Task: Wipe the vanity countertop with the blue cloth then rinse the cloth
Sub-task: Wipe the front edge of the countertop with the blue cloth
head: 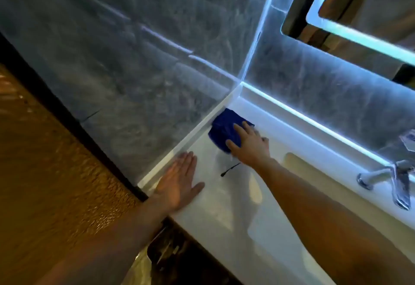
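The blue cloth (222, 127) lies bunched near the back left corner of the white vanity countertop (224, 195), against the left wall's upstand. My right hand (249, 143) presses flat on the cloth's right part, fingers spread over it. My left hand (179, 181) rests flat on the countertop near its front left edge, fingers together, holding nothing. A thin dark object (230, 169) lies on the counter between my two hands.
A sink basin (314, 172) is sunk into the counter to the right, with a chrome tap (390, 179) behind it. Grey marble walls meet at the corner. A lit mirror (363, 11) hangs at upper right. A wooden door surface (45, 172) stands left.
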